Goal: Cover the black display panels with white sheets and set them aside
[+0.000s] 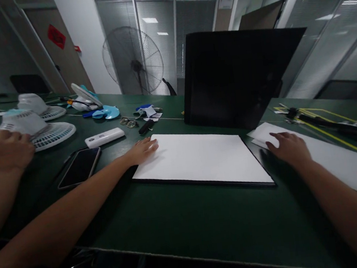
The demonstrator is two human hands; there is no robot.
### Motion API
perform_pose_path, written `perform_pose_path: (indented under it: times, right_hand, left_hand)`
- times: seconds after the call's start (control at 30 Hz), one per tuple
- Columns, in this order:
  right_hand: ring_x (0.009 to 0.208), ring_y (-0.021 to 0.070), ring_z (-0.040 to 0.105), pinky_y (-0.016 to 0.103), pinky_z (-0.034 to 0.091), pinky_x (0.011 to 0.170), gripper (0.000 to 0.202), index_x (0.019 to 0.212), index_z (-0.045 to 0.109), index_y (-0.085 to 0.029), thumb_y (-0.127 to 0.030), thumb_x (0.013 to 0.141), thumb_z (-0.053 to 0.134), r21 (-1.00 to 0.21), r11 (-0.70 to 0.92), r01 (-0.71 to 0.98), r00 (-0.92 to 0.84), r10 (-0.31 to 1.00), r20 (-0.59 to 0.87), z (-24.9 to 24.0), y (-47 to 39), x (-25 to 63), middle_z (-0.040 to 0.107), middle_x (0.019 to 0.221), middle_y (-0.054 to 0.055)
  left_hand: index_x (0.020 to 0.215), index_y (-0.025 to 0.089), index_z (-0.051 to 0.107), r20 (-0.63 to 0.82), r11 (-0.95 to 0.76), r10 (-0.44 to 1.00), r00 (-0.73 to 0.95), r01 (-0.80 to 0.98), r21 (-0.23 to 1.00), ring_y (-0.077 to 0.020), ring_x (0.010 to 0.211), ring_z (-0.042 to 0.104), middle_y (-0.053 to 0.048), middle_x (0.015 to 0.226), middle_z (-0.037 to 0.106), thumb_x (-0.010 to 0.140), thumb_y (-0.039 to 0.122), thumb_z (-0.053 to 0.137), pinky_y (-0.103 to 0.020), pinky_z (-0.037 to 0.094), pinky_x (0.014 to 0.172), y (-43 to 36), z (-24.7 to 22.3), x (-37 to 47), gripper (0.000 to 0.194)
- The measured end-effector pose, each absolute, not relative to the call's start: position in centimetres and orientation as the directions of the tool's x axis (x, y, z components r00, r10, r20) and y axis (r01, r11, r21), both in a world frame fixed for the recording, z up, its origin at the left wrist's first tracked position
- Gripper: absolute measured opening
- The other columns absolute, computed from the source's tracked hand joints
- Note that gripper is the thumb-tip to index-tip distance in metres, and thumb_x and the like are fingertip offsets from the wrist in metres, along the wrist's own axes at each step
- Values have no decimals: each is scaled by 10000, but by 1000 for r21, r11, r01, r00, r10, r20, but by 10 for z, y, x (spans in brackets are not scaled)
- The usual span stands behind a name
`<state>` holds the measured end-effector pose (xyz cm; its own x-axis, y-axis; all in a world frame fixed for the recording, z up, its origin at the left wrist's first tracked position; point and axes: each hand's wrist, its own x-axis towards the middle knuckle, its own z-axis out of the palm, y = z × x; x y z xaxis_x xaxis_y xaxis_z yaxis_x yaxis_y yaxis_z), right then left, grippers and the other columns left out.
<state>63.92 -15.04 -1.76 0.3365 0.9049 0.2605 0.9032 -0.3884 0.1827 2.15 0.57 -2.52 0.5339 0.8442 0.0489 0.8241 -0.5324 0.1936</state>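
Note:
A white rectangular sheet (197, 155) lies on a flat black-edged panel on the table in front of me. My left hand (142, 151) rests with its fingers stretched out on the sheet's left edge, near the far corner. To the right, my right hand (291, 149) is over the near end of a stack of white sheets (336, 161). Its thumb and fingers are apart, touching or just above the top sheet's corner. Behind the panel stands a large black panel (227, 81), upright and leaning slightly.
Another person's hand (4, 151) is at a white fan part (22, 121) on the left. A phone (81, 166), a white power bank (104, 137), glasses (128, 122) and blue fan blades (107, 112) lie nearby. Yellow strips (339, 133) and black pieces lie at the right.

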Motion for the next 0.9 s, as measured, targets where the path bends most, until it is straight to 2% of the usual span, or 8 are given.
perform_pose_path:
  times: [0.07, 0.13, 0.3, 0.47, 0.57, 0.67, 0.77, 0.9]
  right_hand:
    - [1463, 420, 444, 570, 365, 1167, 783, 1633, 426, -103, -643, 1069, 360, 159, -415, 896, 375, 898, 230, -23, -150, 642, 449, 1601, 284]
    - [1365, 412, 548, 552, 451, 1089, 776, 1574, 499, -66, -640, 1073, 352, 132, -424, 896, 403, 901, 160, -26, -150, 645, 537, 1502, 311]
    - [1187, 389, 669, 520, 538, 973, 621, 1499, 589, -105, -515, 1079, 388, 127, -432, 893, 423, 902, 90, -16, -152, 641, 643, 1366, 287]
    - [1105, 395, 700, 519, 558, 894, 425, 1304, 703, -103, -213, 998, 429, 188, -461, 867, 455, 887, 79, 5, -161, 616, 683, 1256, 287]
    - [1080, 431, 702, 531, 569, 853, 388, 1247, 716, -84, -205, 961, 485, 218, -440, 871, 433, 898, 79, 15, -168, 590, 691, 1211, 295]
    - [1054, 445, 708, 560, 573, 847, 367, 1215, 725, -89, -256, 975, 503, 234, -333, 914, 326, 943, 68, 20, -173, 552, 705, 1154, 289]
    - [1032, 387, 729, 549, 583, 881, 406, 1329, 694, -163, -244, 1010, 455, 215, -149, 965, 145, 989, 36, 20, -179, 504, 736, 1143, 223]
    - [1187, 326, 703, 518, 579, 1011, 488, 1496, 614, -260, -283, 1056, 404, 111, 123, 986, -122, 992, -19, 16, -194, 449, 700, 1364, 140]
  left_hand:
    - [1664, 130, 414, 45, -530, 846, 532, 827, 185, -368, 1625, 309, -213, 1743, 337, 1098, 675, 158, -562, 251, 1306, 7, -26, 22, 826]
    - [1663, 106, 407, 39, -533, 844, 535, 827, 178, -371, 1627, 303, -229, 1743, 326, 1100, 663, 164, -559, 243, 1310, 8, -27, 22, 829]
    - [1677, 132, 384, 39, -552, 832, 554, 818, 161, -364, 1637, 278, -204, 1748, 330, 1093, 675, 133, -575, 234, 1310, 11, -28, 21, 836]
    - [1676, 133, 388, 41, -557, 828, 559, 814, 163, -382, 1626, 298, -204, 1748, 332, 1066, 734, 94, -571, 248, 1305, 13, -29, 20, 905]
    - [1684, 166, 375, 44, -552, 833, 552, 821, 144, -367, 1623, 311, -179, 1748, 346, 1049, 770, 108, -563, 254, 1305, 12, -28, 21, 916]
    - [1686, 174, 377, 42, -538, 842, 538, 831, 139, -395, 1617, 316, -189, 1758, 317, 1028, 803, 240, -572, 261, 1301, 8, -26, 22, 921]
    - [1664, 168, 428, 55, -523, 851, 522, 835, 171, -436, 1613, 307, -194, 1793, 204, 1013, 791, 361, -581, 287, 1289, 3, -23, 25, 904]
    - [1634, 212, 483, 91, -560, 828, 553, 808, 182, -390, 1602, 353, -146, 1809, 171, 1023, 794, 334, -553, 292, 1297, -1, -22, 28, 857]
